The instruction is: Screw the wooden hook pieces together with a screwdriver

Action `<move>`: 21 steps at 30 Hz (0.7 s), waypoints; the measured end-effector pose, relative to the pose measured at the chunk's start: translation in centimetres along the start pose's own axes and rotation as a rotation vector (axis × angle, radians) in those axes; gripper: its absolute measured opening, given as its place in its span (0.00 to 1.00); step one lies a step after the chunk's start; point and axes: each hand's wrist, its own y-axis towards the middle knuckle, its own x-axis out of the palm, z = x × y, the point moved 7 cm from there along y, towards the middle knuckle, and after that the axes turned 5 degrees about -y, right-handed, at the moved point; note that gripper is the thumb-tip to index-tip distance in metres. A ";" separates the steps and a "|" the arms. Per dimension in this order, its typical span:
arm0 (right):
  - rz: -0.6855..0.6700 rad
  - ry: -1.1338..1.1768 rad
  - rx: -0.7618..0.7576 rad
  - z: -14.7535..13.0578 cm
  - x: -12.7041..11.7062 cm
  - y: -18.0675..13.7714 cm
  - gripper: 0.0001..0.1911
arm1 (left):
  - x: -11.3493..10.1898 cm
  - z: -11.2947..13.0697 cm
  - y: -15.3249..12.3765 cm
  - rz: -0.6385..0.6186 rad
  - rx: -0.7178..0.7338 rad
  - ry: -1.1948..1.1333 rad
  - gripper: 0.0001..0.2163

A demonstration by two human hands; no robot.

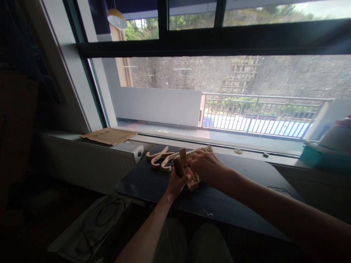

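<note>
My left hand [177, 183] is closed around a pale wooden hook [182, 156], with the thumb pressed on its middle. The hook stands crosswise against the end of a rough-edged wooden board [207, 148], which lies tilted above the dark table. My right hand [206, 165] is closed at the hook's right side, its fingertips beside a small dark thing on the hook, perhaps a screw. What those fingers pinch is hidden. Left of the board, several loose wooden hooks [157, 160] lie on the table.
The dark table [236, 204] stands against a window sill. On the left are a white radiator [109, 164] and a brown paper envelope [109, 136]. A roll of tape [238, 151] rests on the sill, with a teal box [314, 155] at the right. A cable [90, 233] lies low at left.
</note>
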 end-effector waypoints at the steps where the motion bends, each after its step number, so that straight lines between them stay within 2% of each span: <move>1: 0.009 0.025 0.014 0.2 0.1 0.1 0.08 | 0.0 -0.2 0.0 -0.003 0.001 -0.011 0.21; 5: 0.006 0.126 0.073 1.0 0.3 0.4 0.06 | 0.0 -0.7 0.1 -0.008 0.015 -0.037 0.22; 12: -0.064 0.076 0.188 1.6 0.7 0.1 0.11 | 0.0 -0.6 -0.1 -0.018 -0.034 -0.024 0.23; 21: 0.006 -0.086 -0.068 -0.8 -0.6 -0.5 0.08 | -0.3 -0.4 0.1 0.003 -0.009 -0.004 0.21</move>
